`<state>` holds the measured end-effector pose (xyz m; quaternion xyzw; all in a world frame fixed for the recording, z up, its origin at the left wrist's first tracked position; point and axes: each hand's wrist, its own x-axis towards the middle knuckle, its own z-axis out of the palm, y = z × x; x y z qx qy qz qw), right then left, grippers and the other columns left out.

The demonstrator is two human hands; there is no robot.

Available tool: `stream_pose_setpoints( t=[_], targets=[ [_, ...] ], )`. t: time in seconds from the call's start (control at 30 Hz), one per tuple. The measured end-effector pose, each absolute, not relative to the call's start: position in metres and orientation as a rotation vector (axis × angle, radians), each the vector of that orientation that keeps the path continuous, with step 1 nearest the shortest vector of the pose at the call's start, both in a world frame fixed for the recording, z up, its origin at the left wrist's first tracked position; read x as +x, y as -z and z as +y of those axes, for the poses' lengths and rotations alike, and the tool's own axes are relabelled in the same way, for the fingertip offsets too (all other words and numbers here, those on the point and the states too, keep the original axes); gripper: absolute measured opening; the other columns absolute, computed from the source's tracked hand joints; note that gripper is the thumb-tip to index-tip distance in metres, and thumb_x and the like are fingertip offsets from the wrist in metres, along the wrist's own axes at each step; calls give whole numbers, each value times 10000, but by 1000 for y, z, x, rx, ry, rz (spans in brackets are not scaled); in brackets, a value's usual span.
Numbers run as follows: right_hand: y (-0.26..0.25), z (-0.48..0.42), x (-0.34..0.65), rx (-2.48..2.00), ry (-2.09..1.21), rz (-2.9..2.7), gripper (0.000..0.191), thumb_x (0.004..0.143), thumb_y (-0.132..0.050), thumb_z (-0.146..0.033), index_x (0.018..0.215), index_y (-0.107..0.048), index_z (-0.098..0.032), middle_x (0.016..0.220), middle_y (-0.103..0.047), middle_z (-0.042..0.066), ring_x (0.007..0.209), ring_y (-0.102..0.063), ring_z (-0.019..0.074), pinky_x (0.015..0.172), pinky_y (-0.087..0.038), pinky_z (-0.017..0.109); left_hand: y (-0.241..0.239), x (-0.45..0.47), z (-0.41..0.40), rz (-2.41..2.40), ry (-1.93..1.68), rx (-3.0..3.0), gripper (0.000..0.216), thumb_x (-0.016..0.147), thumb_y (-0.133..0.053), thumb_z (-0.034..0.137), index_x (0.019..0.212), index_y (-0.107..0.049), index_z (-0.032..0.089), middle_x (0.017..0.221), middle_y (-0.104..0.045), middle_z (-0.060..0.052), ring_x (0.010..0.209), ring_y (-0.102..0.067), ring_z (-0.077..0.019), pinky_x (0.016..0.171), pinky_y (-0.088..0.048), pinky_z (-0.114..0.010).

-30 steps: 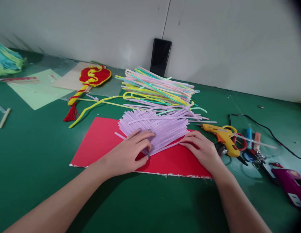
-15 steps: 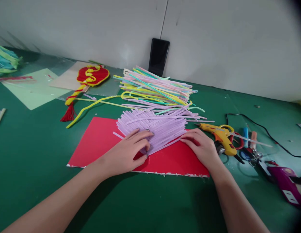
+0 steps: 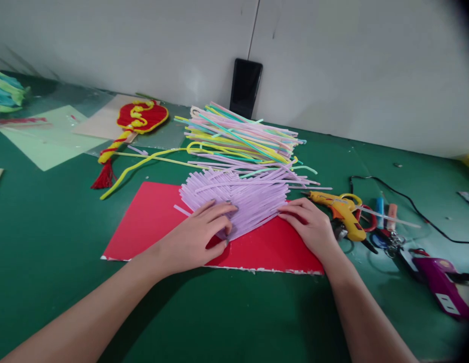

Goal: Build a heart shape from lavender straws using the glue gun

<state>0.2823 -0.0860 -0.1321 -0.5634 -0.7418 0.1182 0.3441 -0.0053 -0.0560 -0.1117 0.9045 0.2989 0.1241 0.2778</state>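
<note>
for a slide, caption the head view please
Left hand on lilac strips, right hand at their edge, over red card.

Lilac, chevron-patterned strips (image 3: 259,204); plain red board (image 3: 264,252); green tabletop (image 3: 234,317); yellow-and-orange glue gun (image 3: 349,220)

The heart (image 3: 257,204) lies on the board (image 3: 139,217), stems (image 3: 242,133) on its far side, the phone (image 3: 246,86) behind them, the fan (image 3: 147,116) far left, the glue gun (image 3: 345,217) right.
</note>
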Motion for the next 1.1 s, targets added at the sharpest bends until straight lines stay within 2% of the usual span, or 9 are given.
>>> stream_pose_setpoints(
  t=[0.33, 1.1],
  targets=[
    [135, -84, 284, -1460, -304, -1903, 111, 842, -607, -230, 855, -716, -246, 880, -628, 39, 813, -625, 165, 773, -523, 334, 112, -5, -56, 804, -313, 2429, 77, 847, -503, 210, 923, -513, 224, 1409, -419, -30, 1351, -303, -176, 1156, -193, -429],
    [136, -85, 282, -1526, -341, -1832, 74, 812, -644, -248, 831, -716, -243, 866, -624, 33, 810, -619, 165, 759, -511, 332, 112, -5, -56, 799, -344, 2439, 132, 793, -527, 179, 918, -520, 220, 1404, -432, -38, 1345, -322, -194, 1156, -197, -431]
  ],
)
